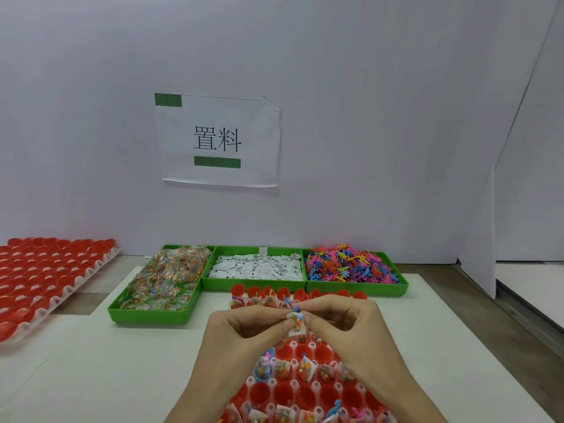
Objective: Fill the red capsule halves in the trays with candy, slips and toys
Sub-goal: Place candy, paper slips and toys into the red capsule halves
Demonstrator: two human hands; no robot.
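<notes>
Capsule tray (293, 384) nearest, part filled. Above it, left hand (244, 331) and right hand (345, 328) pinch candy packet (296, 323): light, crinkly, slippery; grip edges.

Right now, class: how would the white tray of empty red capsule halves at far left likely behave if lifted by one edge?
The tray of red capsule halves looks thin and moulded, so it probably flexes. The halves look loosely seated; tilting may spill them. Being empty, it is likely light.
</notes>
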